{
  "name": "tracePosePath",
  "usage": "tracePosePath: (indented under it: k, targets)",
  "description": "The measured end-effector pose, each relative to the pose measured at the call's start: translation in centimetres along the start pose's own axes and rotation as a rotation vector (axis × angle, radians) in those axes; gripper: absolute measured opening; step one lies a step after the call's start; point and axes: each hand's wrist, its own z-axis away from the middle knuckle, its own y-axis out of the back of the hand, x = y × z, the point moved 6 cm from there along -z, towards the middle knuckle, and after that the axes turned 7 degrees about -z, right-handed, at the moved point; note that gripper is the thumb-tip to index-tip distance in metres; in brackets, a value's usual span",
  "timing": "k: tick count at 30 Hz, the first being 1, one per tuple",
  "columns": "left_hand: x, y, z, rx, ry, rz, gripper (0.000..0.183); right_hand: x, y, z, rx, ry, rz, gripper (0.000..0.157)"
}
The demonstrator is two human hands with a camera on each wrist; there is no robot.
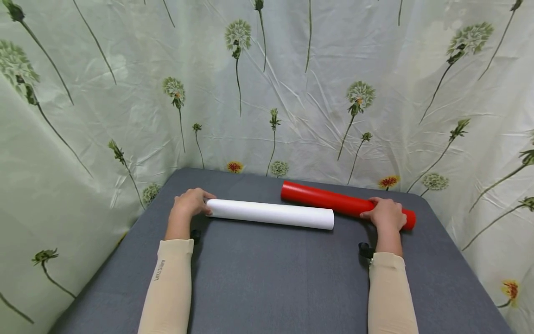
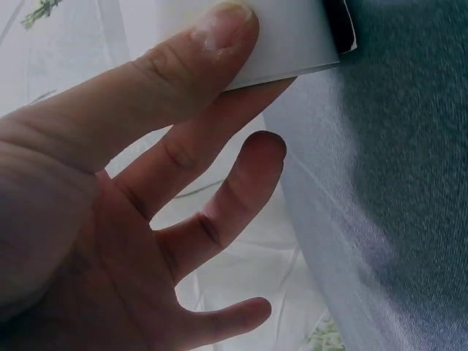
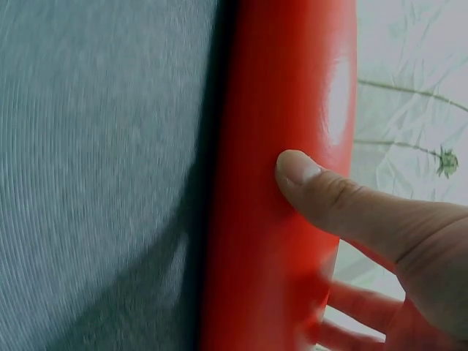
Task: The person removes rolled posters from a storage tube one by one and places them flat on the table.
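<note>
The left hand pinches the white tube at 1 end, its long axis extending rightward from the grip across the gray table before me, while the right hand grips the red tube, just beyond, near its right end.

Cream sleeves are worn, the left bearing dark lettering, along with small black wrist-mounted devices.
</note>
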Motion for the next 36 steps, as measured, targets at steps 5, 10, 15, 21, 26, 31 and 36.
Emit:
tracePosePath:
  k: [5,10,15,21,26,31,36]
  targets:
    - [0.6,-0.3,-0.2,0.013,-0.012,-0.014,0.054,-1.1,-0.6,-0.1,0.017,-0.008,-0.006,0.073]
    - [1.0,-0.5,-0.4,0.023,-0.009,-0.030,0.054,-2.2,-1.1,-0.2,0.010,-0.019,0.001,0.073]
    - [1.4,-0.6,-0.5,0.026,-0.004,-0.030,0.054,-3.3,-1.5,-0.4,0.003,-0.010,0.009,0.073]
    - [1.8,-0.8,-0.7,0.034,-0.005,-0.038,0.053,-4.6,-2.0,-0.6,0.000,0.009,0.002,0.072]
    - [2.1,-0.9,-0.8,0.041,-0.016,-0.049,0.054,-5.6,-2.4,-0.8,-0.012,0.019,-0.013,0.071]
    - [2.5,-1.0,-0.9,0.052,-0.022,-0.067,0.055,-6.6,-3.1,-1.0,-0.009,0.046,-0.011,0.070]
    - [2.9,-1.1,-1.0,0.056,-0.026,-0.082,0.054,-7.7,-3.7,-1.3,-0.012,0.069,-0.010,0.069]
